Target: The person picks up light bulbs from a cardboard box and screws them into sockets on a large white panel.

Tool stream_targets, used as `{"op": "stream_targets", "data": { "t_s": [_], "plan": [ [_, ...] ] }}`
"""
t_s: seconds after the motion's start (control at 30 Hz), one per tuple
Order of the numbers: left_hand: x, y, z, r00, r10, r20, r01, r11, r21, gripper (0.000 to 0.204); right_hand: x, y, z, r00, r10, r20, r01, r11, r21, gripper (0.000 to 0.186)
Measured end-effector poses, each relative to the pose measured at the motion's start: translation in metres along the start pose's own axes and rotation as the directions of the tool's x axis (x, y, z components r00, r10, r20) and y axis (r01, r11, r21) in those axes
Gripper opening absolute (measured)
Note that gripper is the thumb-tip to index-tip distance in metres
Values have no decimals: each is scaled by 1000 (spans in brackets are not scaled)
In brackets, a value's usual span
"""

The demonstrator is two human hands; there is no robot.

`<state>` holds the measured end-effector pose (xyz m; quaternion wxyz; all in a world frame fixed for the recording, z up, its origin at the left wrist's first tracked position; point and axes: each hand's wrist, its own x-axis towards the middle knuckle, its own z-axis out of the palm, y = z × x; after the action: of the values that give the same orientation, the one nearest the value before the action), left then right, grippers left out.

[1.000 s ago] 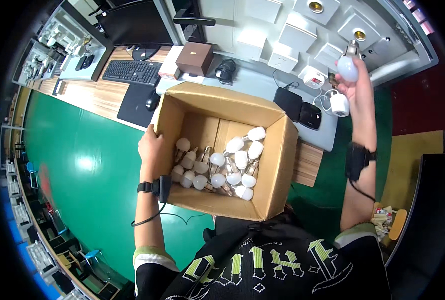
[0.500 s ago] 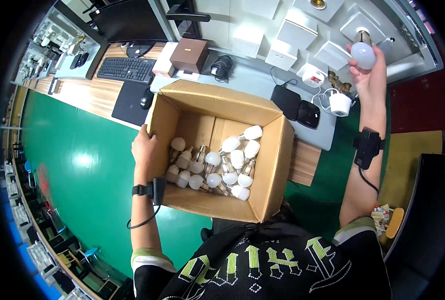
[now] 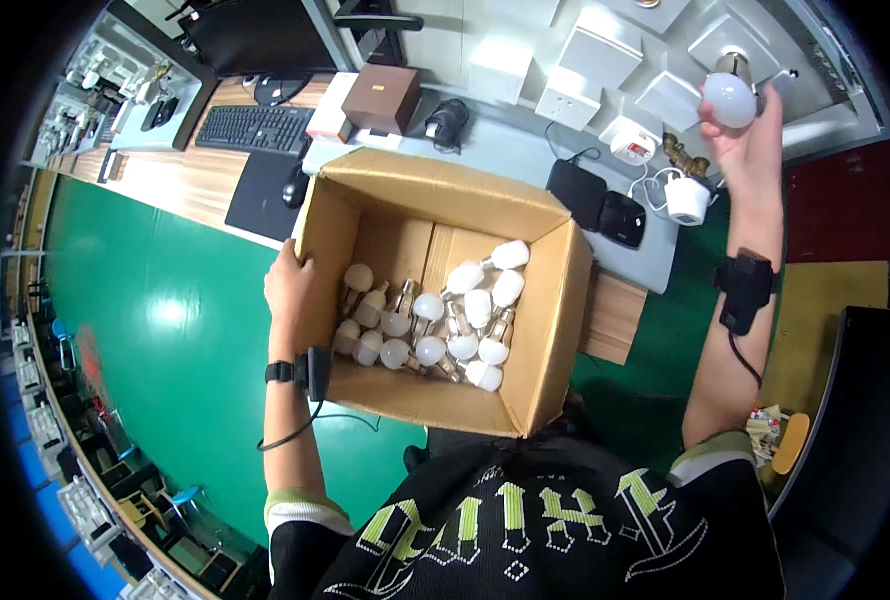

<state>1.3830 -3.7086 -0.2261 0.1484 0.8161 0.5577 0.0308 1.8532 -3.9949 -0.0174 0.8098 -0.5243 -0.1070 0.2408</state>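
My left hand (image 3: 290, 290) grips the left wall of an open cardboard box (image 3: 445, 187), which is held in front of my body. Inside lie several white light bulbs (image 3: 478, 308) with silvery metal bases, loosely heaped toward the near side. At the upper right, my right hand (image 3: 750, 140) is raised with its fingers around the globe of a light bulb (image 3: 731, 100). That bulb's metal base points up at a white square fixture (image 3: 733, 38) on the wall panel. Whether the base sits inside the fixture cannot be made out.
White boxes and sockets cover the grey panel, with a brass fitting (image 3: 685, 155) and a white cup-shaped device (image 3: 687, 200) below. A shelf carries black devices (image 3: 620, 218), a coiled cable (image 3: 448, 125) and a brown box (image 3: 383, 97). A keyboard (image 3: 253, 129) is at left.
My right hand and its bulb have shifted slightly, and the fingers sit differently around the globe. The view has moved a little; my left hand still holds the box.
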Motion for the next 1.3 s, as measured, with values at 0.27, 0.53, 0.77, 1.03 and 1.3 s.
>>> {"op": "stream_targets", "data": {
  "t_s": [0.27, 0.53, 0.77, 1.03, 1.3],
  "plan": [
    [2, 11, -5, 1000, 29, -9, -29, 1000, -5, 43, 5, 5, 13, 995, -94, -29, 92, 994, -56, 46],
    [11, -16, 11, 998, 55, -17, -55, 998, -10, 44, 14, 15, 0, 780, -63, 623, -591, 253, 766, 59],
    [11, -10, 8, 999, 38, -3, -38, 999, -10, 46, 13, -8, -15, 919, 277, 279, -383, 793, 474, 57],
    [11, -14, 10, 999, 37, -37, -37, 999, -15, 45, -1, -15, 14, 990, -138, -15, 111, 852, -512, 56],
    [15, -9, 8, 999, 42, -9, -42, 999, 16, 46, 24, 4, -13, 868, 138, 477, -496, 266, 826, 37]
  ]
}}
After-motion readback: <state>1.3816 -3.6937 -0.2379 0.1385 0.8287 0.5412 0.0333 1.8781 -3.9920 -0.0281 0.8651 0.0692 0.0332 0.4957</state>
